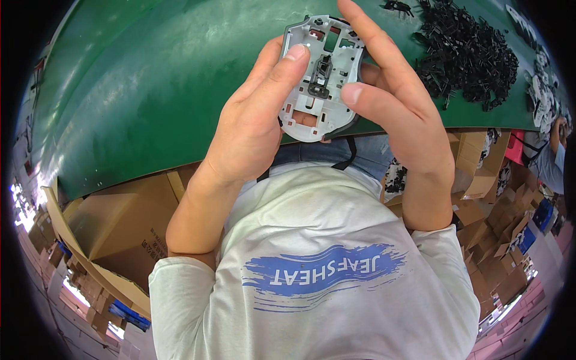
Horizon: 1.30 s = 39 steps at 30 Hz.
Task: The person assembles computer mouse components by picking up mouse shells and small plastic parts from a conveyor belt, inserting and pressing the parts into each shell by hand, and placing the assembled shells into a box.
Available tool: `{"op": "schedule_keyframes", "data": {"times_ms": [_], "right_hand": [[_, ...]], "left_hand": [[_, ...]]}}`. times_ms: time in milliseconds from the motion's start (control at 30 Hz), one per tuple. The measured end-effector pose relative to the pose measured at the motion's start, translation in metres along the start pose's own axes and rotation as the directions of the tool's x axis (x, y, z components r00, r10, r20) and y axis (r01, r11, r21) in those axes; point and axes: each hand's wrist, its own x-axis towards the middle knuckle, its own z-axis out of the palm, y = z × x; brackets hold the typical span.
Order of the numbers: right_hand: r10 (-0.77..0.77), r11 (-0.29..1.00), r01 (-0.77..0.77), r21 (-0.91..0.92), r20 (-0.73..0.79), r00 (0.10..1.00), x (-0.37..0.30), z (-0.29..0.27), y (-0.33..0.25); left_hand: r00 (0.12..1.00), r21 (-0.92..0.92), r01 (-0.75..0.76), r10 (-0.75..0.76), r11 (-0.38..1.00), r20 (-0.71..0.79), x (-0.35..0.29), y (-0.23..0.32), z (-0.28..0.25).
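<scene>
Just above the near edge of the green table (180,78), both hands hold a pale grey plastic shell (300,102) shaped like a computer mouse housing, with its inner side up. Several cutouts and small posts mark the shell, and a dark rim runs along its sides. A narrow black plastic part (321,78) lies lengthwise in its middle. My left hand (255,114) grips the left side, thumb on the inner face, fingers behind. My right hand (405,99) holds the right side with its thumb at the edge; its index finger stretches up past the top corner, and other fingers are partly hidden behind.
A heap of small black plastic parts (468,57) covers the table's far right. White and black parts (540,90) lie beyond it along the edge. An open cardboard box (126,222) stands at the left, more boxes (498,240) at the right. Another person's arm (557,135) shows far right.
</scene>
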Motion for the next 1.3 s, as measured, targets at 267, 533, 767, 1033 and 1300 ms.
{"op": "schedule_keyframes", "data": {"times_ms": [267,533,767,1033,1300], "right_hand": [[0.073,0.996,-0.074,-0.045,-0.016,0.997,0.006,-0.034,0.009],[0.02,0.621,-0.003,-0.784,0.012,1.0,0.016,-0.036,0.022],[-0.004,0.717,0.091,-0.691,0.127,0.992,0.034,-0.037,0.029],[-0.277,0.76,0.28,-0.586,0.098,0.956,0.05,-0.028,0.029],[-0.207,0.855,0.133,-0.502,-0.096,0.974,0.046,-0.059,0.049]], "left_hand": [[0.999,-0.197,-0.026,0.032,0.98,0.027,-0.001,0.005,-0.001],[0.982,-0.28,-0.187,0.186,0.942,-0.029,-0.049,0.02,-0.026],[0.785,-0.045,-0.546,0.493,0.836,-0.374,-0.21,0.05,-0.066],[-0.058,0.6,-0.544,0.687,0.586,-0.724,-0.453,0.136,-0.245],[-0.443,-0.211,0.105,-0.145,0.972,-0.885,-0.675,0.052,-0.418]]}}
